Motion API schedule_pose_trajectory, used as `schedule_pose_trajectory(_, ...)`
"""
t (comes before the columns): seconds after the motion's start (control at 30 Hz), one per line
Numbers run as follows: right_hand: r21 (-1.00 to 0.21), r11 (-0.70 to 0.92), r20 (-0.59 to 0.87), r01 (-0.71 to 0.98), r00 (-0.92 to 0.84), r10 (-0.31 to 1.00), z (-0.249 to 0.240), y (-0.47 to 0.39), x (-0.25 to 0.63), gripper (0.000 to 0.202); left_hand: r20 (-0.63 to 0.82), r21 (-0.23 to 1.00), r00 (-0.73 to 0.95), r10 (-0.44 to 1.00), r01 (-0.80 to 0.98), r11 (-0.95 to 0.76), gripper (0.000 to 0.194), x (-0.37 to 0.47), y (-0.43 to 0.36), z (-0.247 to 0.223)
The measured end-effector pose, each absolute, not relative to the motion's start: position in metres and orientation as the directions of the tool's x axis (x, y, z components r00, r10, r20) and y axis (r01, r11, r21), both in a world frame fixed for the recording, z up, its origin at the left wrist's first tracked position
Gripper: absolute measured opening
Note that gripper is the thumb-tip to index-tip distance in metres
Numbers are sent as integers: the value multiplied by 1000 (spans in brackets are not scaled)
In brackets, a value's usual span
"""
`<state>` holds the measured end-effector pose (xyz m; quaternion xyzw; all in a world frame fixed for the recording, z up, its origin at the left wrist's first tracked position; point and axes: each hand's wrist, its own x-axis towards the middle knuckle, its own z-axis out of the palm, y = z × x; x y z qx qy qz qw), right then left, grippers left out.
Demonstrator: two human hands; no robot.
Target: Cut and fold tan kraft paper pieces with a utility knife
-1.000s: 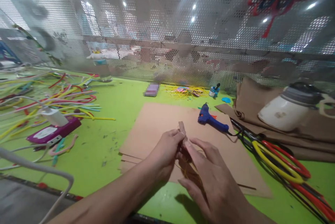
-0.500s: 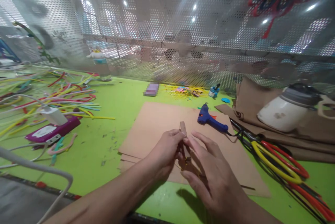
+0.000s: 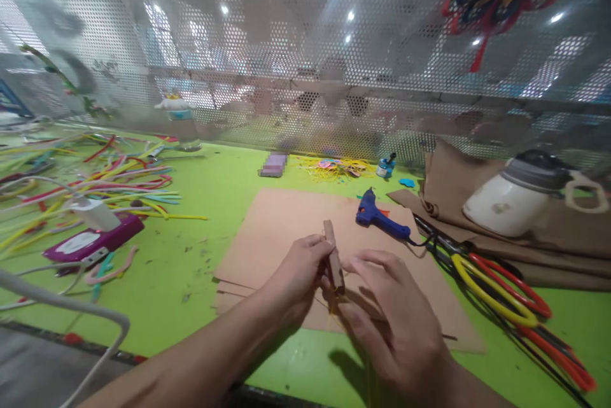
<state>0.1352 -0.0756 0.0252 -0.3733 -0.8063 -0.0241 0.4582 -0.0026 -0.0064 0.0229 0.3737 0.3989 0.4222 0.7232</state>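
My left hand (image 3: 305,268) pinches a narrow brown strip (image 3: 336,265), which looks like rolled or folded cardboard, and holds it tilted above the brown sheets. Thin yellow string (image 3: 333,311) shows at the strip's lower end. To the right of the strip is my right hand (image 3: 391,306), its fingers curved and its thumb held apart from them. The thumb tip is close to the string; whether it touches it I cannot tell. Beneath both hands lie flat brown cardboard sheets (image 3: 281,220) on the green table (image 3: 172,319).
A blue glue gun (image 3: 382,217) lies on the sheets. Scissors with yellow and red handles (image 3: 496,293) are at the right, below a white jug (image 3: 501,198) on brown cloth (image 3: 443,172). Colourful pipe cleaners (image 3: 119,172) and a purple power strip (image 3: 95,239) occupy the left.
More of the brown strip now shows between my hands, down to its lower end. My right hand has shifted slightly right, away from it. The view has moved slightly.
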Motion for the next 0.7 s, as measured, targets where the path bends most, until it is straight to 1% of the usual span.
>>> schedule_pose_trajectory(0.1,-279,728,823,627,-234,517,30,-77,137,35,-260,882,304,916,-311,353,21,-3,-5,22)
schedule_pose_trajectory(0.17,-269,720,821,640,-238,518,31,-77,137,31,-257,883,302,918,-313,350,21,-4,-5,21)
schedule_pose_trajectory(0.3,-229,698,732,678,-353,582,30,-78,134,30,-250,881,323,913,-316,353,22,-3,-5,22)
schedule_pose_trajectory(0.4,-143,685,662,714,-446,603,28,-78,131,38,-251,877,326,911,-321,357,21,-3,-5,22)
schedule_pose_trajectory(0.5,-66,686,641,724,-497,585,27,-79,129,44,-260,873,309,915,-329,360,21,-4,-5,23)
schedule_pose_trajectory(0.7,-14,700,633,714,-535,559,23,-79,129,45,-278,869,290,916,-331,369,21,-5,-4,22)
